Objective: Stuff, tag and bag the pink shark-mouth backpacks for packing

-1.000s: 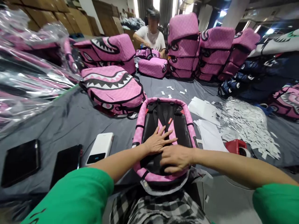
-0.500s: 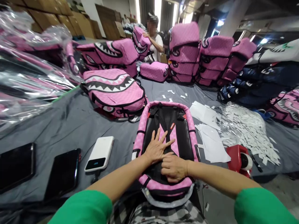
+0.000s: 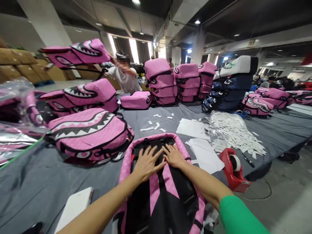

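Observation:
Before me a pink and black backpack (image 3: pixel 170 201) lies with its black strap side up, framed by a padded pink edge. My left hand (image 3: pixel 147 164) rests flat on its upper part, fingers spread. Just right of it, my right hand (image 3: pixel 173 156) lies palm down on the same black panel, fingers stretched out and close to the left thumb. Neither hand grasps anything. Beside it on the left is another pink backpack (image 3: pixel 90 133) with a white-toothed shark mouth.
Right of the backpack are white paper sheets (image 3: pixel 207 156), a red tape dispenser (image 3: pixel 234 172) and a heap of white tags (image 3: pixel 234 130). A white power bank (image 3: pixel 74 208) lies at left. Pink bags (image 3: pixel 162 83) are stacked behind. A co-worker (image 3: pixel 124 76) lifts a pink backpack (image 3: pixel 80 53).
Both hands have moved up the backpack to its top part, and the right hand has gone from curled to spread. The view has tilted up. The co-worker has raised a pink backpack.

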`<state>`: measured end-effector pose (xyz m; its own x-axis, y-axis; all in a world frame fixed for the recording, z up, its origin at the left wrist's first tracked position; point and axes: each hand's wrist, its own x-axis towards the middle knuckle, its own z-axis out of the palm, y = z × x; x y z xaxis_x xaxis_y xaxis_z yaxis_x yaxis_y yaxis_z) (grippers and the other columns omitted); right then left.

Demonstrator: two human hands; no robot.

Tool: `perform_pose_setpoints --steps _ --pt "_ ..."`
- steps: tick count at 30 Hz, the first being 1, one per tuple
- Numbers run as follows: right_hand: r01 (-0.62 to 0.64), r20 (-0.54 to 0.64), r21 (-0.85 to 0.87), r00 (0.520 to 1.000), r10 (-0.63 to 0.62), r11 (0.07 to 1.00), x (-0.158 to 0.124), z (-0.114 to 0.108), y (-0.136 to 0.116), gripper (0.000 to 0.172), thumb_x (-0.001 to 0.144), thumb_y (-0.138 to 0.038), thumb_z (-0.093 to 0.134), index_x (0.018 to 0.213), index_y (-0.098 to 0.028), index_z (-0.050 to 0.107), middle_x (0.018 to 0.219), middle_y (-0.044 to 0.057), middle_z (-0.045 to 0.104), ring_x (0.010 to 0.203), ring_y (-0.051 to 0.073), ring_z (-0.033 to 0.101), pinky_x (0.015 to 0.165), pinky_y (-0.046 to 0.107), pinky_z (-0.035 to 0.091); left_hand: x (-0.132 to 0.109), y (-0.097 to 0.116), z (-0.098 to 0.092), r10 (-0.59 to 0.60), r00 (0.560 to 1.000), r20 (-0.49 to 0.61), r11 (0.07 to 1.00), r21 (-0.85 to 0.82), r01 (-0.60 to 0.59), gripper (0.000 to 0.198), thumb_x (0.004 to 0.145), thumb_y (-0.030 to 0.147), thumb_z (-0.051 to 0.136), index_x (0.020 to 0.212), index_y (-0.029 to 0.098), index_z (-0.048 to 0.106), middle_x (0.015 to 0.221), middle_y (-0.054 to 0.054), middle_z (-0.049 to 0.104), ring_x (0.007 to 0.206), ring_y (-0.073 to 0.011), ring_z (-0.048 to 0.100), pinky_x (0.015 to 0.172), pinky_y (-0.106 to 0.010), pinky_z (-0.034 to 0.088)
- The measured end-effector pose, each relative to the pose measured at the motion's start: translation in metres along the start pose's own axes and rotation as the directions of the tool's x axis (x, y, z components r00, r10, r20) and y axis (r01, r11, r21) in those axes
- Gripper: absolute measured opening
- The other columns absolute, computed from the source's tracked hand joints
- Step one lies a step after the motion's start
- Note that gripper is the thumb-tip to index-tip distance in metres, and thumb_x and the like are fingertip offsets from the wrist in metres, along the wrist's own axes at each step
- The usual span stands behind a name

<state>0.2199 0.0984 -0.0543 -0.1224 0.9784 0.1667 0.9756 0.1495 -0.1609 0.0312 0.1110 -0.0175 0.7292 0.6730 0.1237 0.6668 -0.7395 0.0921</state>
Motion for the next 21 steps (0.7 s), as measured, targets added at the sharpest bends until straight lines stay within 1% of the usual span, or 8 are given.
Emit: perform_pose_setpoints --steps 2,5,7,9,12,14,17,21 --pt "-0.004 -0.032 0.042 0.999 0.005 0.999 -0.001 -0.011 0.008 0.039 0.097 -0.032 0.056 0.134 -0.023 0.059 0.147 0.011 0.054 0.13 0.021 0.055 0.113 0.041 0.038 0.015 -0.01 0.017 -0.072 0.995 -0.066 0.996 0.045 0.075 0.07 0.089 0.069 0.047 0.15 0.035 0.041 0.16 -0.013 0.036 0.147 -0.048 0.023 0.113 -0.067 0.018" --pt "-0.178 -0.114 0.026 0.977 0.18 0.984 -0.009 -0.049 0.047 0.038 0.094 -0.029 0.059 0.132 -0.025 0.06 0.141 0.008 0.058 0.129 0.019 0.053 0.11 0.036 0.04 0.019 -0.019 0.048 -0.105 0.994 -0.01 0.994 0.002 0.105 0.072 0.088 0.073 0.044 0.151 0.038 0.037 0.163 -0.011 0.03 0.149 -0.0513 0.012 0.113 -0.068 0.016" --pt "-0.396 -0.165 -0.007 0.906 0.389 0.918 -0.022 -0.074 0.087 0.056 0.086 -0.029 0.067 0.139 -0.018 0.053 0.144 0.016 0.052 0.135 0.027 0.046 0.11 0.044 0.037 0.016 -0.022 0.057 -0.102 0.995 0.019 0.995 -0.017 0.103 0.073 0.089 0.075 0.041 0.152 0.039 0.034 0.164 -0.011 0.027 0.149 -0.0521 0.009 0.113 -0.069 0.016" --pt "-0.57 -0.163 -0.039 0.814 0.557 0.821 -0.041 -0.089 0.126 0.063 0.073 -0.022 0.078 0.132 -0.009 0.058 0.138 0.025 0.054 0.131 0.037 0.048 0.105 0.05 0.037 0.014 -0.022 0.058 -0.106 0.994 0.035 0.994 -0.023 0.107 0.075 0.088 0.076 0.041 0.152 0.039 0.033 0.164 -0.012 0.026 0.149 -0.0526 0.008 0.113 -0.069 0.017" --pt "-0.721 -0.166 -0.063 0.689 0.705 0.69 -0.07 -0.099 0.168 0.026 0.074 -0.013 0.072 0.1 -0.011 0.072 0.113 0.023 0.068 0.112 0.035 0.059 0.093 0.044 0.041 0.016 -0.021 0.053 -0.112 0.993 0.039 0.993 -0.029 0.113 0.075 0.087 0.076 0.042 0.152 0.039 0.033 0.164 -0.012 0.028 0.149 -0.0525 0.009 0.113 -0.069 0.018" --pt "-0.783 -0.202 -0.043 0.615 0.762 0.621 -0.081 -0.105 0.182 0.012 0.085 -0.016 0.061 0.085 -0.016 0.073 0.095 0.017 0.071 0.094 0.028 0.063 0.081 0.036 0.041 0.017 -0.021 0.051 -0.115 0.993 0.028 0.993 -0.032 0.116 0.074 0.087 0.075 0.043 0.152 0.039 0.034 0.163 -0.011 0.028 0.149 -0.0519 0.01 0.113 -0.069 0.018" --pt "-0.836 -0.308 0.035 0.512 0.802 0.548 -0.076 -0.124 0.19 0.03 0.097 -0.023 0.043 0.084 -0.018 0.071 0.084 0.012 0.068 0.075 0.021 0.058 0.066 0.031 0.034 0.016 -0.021 0.052 -0.116 0.993 0.002 0.993 -0.036 0.116 0.072 0.088 0.073 0.043 0.152 0.039 0.034 0.163 -0.01 0.029 0.149 -0.0505 0.009 0.114 -0.067 0.018" --pt "-0.803 -0.495 0.145 0.448 0.745 0.579 -0.037 -0.173 0.189 0.037 0.101 -0.024 0.032 0.096 -0.016 0.068 0.091 0.011 0.066 0.076 0.019 0.053 0.063 0.029 0.028 0.011 -0.027 0.059 -0.064 0.998 -0.029 0.998 -0.001 0.064 0.055 0.094 0.056 0.047 0.147 0.043 0.043 0.161 -0.003 0.036 0.15 -0.0463 0.013 0.115 -0.068 0.019"
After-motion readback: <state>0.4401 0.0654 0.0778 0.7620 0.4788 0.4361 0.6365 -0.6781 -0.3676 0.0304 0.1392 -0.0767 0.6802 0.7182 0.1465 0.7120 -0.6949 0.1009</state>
